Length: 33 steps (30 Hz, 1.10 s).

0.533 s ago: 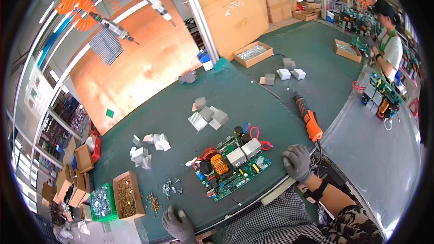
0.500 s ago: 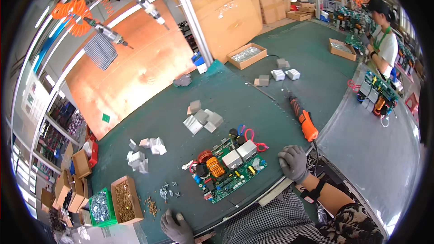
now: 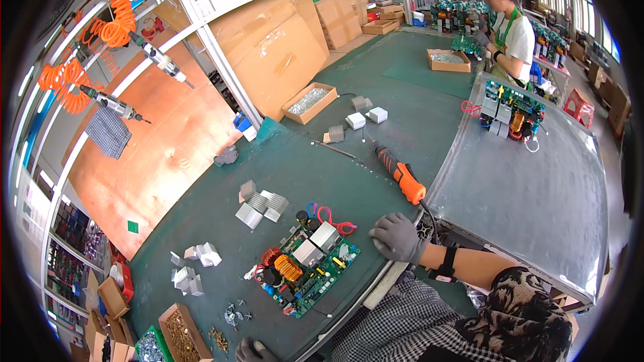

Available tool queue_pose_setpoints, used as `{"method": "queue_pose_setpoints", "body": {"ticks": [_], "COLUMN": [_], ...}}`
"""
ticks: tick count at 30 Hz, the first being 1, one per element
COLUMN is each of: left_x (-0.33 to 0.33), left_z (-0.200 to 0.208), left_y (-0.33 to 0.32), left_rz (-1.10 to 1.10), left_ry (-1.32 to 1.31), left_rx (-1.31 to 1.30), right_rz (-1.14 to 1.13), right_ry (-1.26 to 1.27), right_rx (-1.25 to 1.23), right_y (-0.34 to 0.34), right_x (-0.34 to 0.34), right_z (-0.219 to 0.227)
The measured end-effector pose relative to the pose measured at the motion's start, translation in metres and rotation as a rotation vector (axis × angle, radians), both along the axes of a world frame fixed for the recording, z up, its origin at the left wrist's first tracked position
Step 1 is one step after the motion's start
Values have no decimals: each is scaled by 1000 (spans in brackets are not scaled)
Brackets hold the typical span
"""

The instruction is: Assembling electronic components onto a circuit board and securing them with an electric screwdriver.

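My right hand (image 3: 397,237), in a grey glove, rests on the bench's front edge. Its fingers are curled in loosely, and no object shows in them. At the lower edge, my left hand (image 3: 255,351), also gloved, is partly cut off; its thumb and fingers stand apart, with nothing seen between them. Between the hands lies a green circuit board (image 3: 310,265) with orange and dark red coils, silver heat sinks and pink and blue wires. Just beyond my right hand lies an orange-and-black electric screwdriver (image 3: 402,175). Small metal screws (image 3: 233,315) are scattered near my left hand.
Loose heat sinks (image 3: 261,206) lie in groups on the green bench. Boxes of small parts (image 3: 176,328) stand at lower left, and a cardboard tray (image 3: 310,102) farther back. Air screwdrivers (image 3: 161,60) hang at upper left. Another board (image 3: 511,112) sits right, near a co-worker (image 3: 513,33).
The view has swung right, so the bench things appear farther left and my left hand is more cut off. Both hands stay at the bench's near edge; the board looks unmoved on the bench.
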State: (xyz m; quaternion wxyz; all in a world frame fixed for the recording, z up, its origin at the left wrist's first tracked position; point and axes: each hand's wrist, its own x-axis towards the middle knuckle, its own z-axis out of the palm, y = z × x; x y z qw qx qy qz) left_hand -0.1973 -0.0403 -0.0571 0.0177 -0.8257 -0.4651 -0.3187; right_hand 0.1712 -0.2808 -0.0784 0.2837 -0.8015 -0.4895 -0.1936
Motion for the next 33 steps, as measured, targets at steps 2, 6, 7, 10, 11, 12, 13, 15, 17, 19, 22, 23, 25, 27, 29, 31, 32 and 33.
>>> {"method": "queue_pose_setpoints", "body": {"ticks": [2, 6, 7, 10, 11, 12, 13, 15, 17, 19, 22, 23, 25, 27, 29, 31, 32, 33], "left_x": [-1, -5, -1, -2, -2, -2, -2, -2, -2, -1, 0, 0, -2, -4, -5, -5, -4, -3], "left_z": [-2, -6, -10, -12, -13, -14, -14, -14, -14, -12, -10, -11, -11, -13, -14, -13, -12, -12], "left_y": [0, 1, 2, 2, 2, 2, 2, 2, 2, 1, 2, 3, 6, 6, 5, 3, 4, 4], "left_rz": [5, -19, 8, 12, 7, 3, 0, -7, -6, 9, -26, -44, -60, -44, -14, 27, 43, 38], "left_ry": [-14, -4, -65, -58, -62, -66, -69, -78, -82, -82, -79, -82, -98, -124, -110, -172, -168, -185], "left_rx": [-1, -47, -34, -52, -55, -57, -59, -56, -48, -36, -35, -57, -29, 8, 25, 0, -30, -38], "right_rz": [-6, -12, -13, -30, -31, -30, -32, -36, -35, -29, -30, -31, -3, -11, 6, 55, 42, 39], "right_ry": [5, 10, 13, 23, 25, 27, 24, 27, 21, 16, 8, 13, 19, -23, 15, 40, 27, 48], "right_rx": [9, 59, 54, 57, 57, 57, 62, 70, 82, 103, 134, 134, 138, 155, 150, 158, 123, 109], "right_y": [1, 2, 1, 1, 0, 0, 0, 1, 2, 1, 0, -1, 0, 3, 4, 3, 1, 0], "right_x": [-1, -3, -4, -4, -5, -5, -5, -5, -6, -7, -5, -5, -5, -4, -1, 5, 9, 13], "right_z": [0, -1, -2, -4, -4, -5, -5, -4, -3, -3, -5, -6, -10, -14, -20, -26, -29, -33]}}
